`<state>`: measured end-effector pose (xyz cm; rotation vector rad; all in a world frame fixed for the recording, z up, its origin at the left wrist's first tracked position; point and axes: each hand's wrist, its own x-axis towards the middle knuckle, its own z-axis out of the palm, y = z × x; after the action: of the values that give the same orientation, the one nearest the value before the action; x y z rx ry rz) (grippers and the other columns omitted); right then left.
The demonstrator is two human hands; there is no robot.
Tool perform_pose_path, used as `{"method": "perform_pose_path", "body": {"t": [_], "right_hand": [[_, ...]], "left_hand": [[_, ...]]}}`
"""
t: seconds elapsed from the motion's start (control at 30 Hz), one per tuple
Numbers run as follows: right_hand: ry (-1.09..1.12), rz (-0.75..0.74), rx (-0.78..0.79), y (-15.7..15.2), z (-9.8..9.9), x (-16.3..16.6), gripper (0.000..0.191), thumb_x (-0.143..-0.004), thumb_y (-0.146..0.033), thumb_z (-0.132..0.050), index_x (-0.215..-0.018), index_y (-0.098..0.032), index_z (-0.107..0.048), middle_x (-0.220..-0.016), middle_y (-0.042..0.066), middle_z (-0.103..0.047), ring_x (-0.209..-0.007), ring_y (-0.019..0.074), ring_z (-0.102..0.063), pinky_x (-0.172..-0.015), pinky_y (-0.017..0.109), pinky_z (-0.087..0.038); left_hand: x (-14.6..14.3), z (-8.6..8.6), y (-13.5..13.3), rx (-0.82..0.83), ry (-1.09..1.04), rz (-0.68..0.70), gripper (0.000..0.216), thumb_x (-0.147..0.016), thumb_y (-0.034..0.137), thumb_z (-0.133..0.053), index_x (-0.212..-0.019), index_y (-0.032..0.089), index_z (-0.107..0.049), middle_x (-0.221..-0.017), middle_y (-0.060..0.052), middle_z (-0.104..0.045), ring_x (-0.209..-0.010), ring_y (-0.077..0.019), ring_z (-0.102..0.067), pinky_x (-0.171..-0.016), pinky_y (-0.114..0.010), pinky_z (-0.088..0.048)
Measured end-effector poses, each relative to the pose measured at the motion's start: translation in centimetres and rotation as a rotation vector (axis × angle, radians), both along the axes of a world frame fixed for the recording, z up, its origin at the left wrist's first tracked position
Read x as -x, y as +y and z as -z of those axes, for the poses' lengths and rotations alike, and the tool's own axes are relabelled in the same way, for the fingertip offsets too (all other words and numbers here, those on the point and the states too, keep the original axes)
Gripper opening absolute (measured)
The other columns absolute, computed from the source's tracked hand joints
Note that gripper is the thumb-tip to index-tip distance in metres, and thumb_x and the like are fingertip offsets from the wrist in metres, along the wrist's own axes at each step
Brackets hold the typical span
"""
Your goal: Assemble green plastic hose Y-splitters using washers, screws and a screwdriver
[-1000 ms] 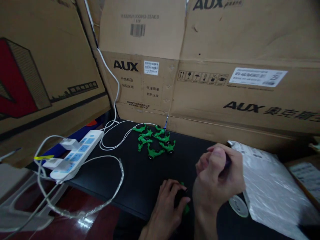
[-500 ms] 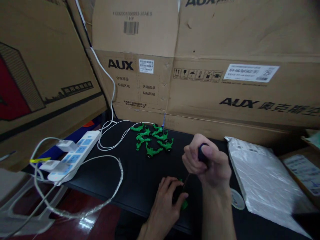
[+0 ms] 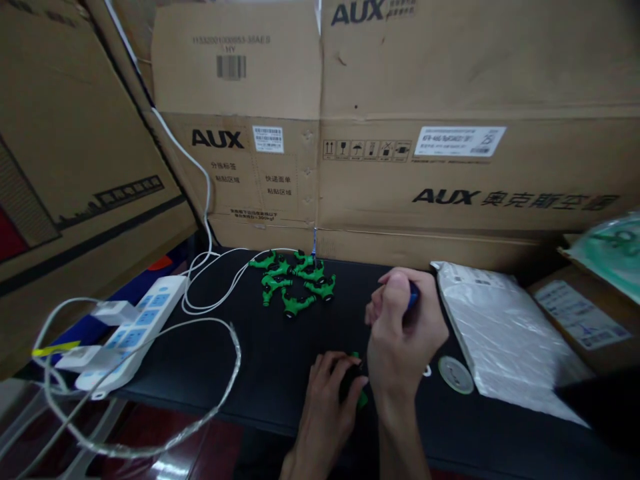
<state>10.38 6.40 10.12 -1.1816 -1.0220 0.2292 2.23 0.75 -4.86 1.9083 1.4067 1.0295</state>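
My right hand [image 3: 407, 310] is closed round the dark blue handle of a screwdriver [image 3: 413, 295], and its shaft is mostly hidden behind the hand. Below and to the left, my left hand [image 3: 333, 383] grips a green and black part [image 3: 362, 399] against the black table, covering most of it. The screwdriver points down toward that part; whether its tip touches cannot be seen. Farther back lies a group of several similar green and black parts [image 3: 295, 303], shaped with forked arms.
A white power strip [image 3: 145, 327] with plugs and looping cables lies on the left. On the right are a silvery plastic package [image 3: 500, 340], a round clear lid-like disc [image 3: 455, 375] and a box [image 3: 575, 313]. Tall cardboard [image 3: 380, 220] walls the back of the black tabletop [image 3: 270, 373].
The camera view has swung to the right. My right hand has turned about the screwdriver handle, with the thumb side now differently placed. My left hand keeps hold of the green part.
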Motion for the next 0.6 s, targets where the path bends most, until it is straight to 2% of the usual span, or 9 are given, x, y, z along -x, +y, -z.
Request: {"method": "perform_pose_path", "body": {"t": [0.07,0.13,0.23,0.33,0.43,0.5,0.53,0.6], "right_hand": [[-0.074,-0.081,0.097,-0.1,-0.1,-0.7,0.022,-0.100,-0.043,-0.055,-0.093,-0.022,-0.058,-0.065,-0.007,-0.050,-0.052,0.0111,-0.050,-0.053,0.024,-0.043],[-0.240,-0.111,0.168,-0.3,-0.4,-1.7,0.025,-0.100,-0.042,-0.058,-0.086,-0.022,-0.057,-0.069,-0.004,-0.054,-0.059,0.0125,-0.052,-0.060,0.027,-0.043],[-0.479,-0.091,0.161,-1.0,-1.6,-3.3,0.031,-0.099,-0.038,-0.059,-0.074,-0.021,-0.052,-0.075,-0.001,-0.055,-0.067,0.0138,-0.051,-0.065,0.029,-0.041],[-0.476,-0.175,0.106,-2.6,-3.5,-6.2,0.028,-0.100,-0.037,-0.059,-0.077,-0.021,-0.058,-0.071,-0.002,-0.056,-0.062,0.0126,-0.053,-0.059,0.027,-0.042],[-0.450,-0.208,0.045,-5.1,-4.5,-10.8,0.013,-0.098,-0.036,-0.065,-0.094,-0.023,-0.069,-0.080,-0.003,-0.068,-0.058,0.0105,-0.059,-0.058,0.024,-0.048],[-0.492,-0.187,0.042,-6.9,-3.7,-14.6,0.010,-0.097,-0.032,-0.067,-0.103,-0.026,-0.070,-0.093,-0.001,-0.073,-0.059,0.0101,-0.064,-0.063,0.023,-0.053],[-0.549,-0.161,0.074,-7.6,-2.7,-16.6,0.011,-0.095,-0.032,-0.068,-0.104,-0.026,-0.071,-0.097,0.000,-0.074,-0.069,0.0127,-0.069,-0.073,0.024,-0.056],[-0.678,-0.121,0.116,-8.8,0.4,-20.5,0.018,-0.094,-0.033,-0.068,-0.110,-0.026,-0.071,-0.109,0.005,-0.076,-0.100,0.0220,-0.074,-0.095,0.033,-0.056]], "left_hand": [[0.1,0.5,0.0,-0.036,0.000,-0.016,0.023,-0.094,0.017,-0.063,-0.115,0.024,-0.071,-0.112,-0.010,-0.070,-0.103,-0.0289,-0.067,-0.095,-0.053,-0.054],[0.1,0.9,0.1,-0.070,-0.002,-0.016,0.022,-0.094,0.019,-0.064,-0.115,0.024,-0.071,-0.113,-0.009,-0.071,-0.103,-0.0286,-0.068,-0.095,-0.052,-0.055],[0.2,1.3,0.5,-0.101,0.008,-0.013,0.023,-0.094,0.022,-0.067,-0.116,0.025,-0.072,-0.113,-0.008,-0.071,-0.104,-0.0280,-0.069,-0.099,-0.054,-0.054],[0.4,1.2,0.6,-0.099,0.021,-0.014,0.028,-0.095,0.023,-0.067,-0.122,0.031,-0.072,-0.115,-0.005,-0.071,-0.107,-0.0265,-0.069,-0.103,-0.053,-0.052],[0.5,1.0,0.7,-0.067,0.013,0.001,0.033,-0.096,0.024,-0.066,-0.126,0.036,-0.071,-0.117,-0.004,-0.070,-0.108,-0.0249,-0.068,-0.101,-0.048,-0.055],[0.5,0.9,0.7,-0.037,0.010,0.011,0.033,-0.096,0.024,-0.067,-0.126,0.037,-0.071,-0.117,-0.003,-0.071,-0.109,-0.0245,-0.068,-0.102,-0.048,-0.055],[0.4,0.8,0.8,-0.022,0.010,0.016,0.034,-0.096,0.024,-0.067,-0.126,0.037,-0.072,-0.118,-0.003,-0.071,-0.110,-0.0245,-0.068,-0.103,-0.048,-0.054],[0.2,0.5,1.1,0.006,0.014,0.038,0.033,-0.095,0.024,-0.068,-0.126,0.037,-0.072,-0.119,-0.003,-0.071,-0.112,-0.0247,-0.068,-0.106,-0.049,-0.052]]}}
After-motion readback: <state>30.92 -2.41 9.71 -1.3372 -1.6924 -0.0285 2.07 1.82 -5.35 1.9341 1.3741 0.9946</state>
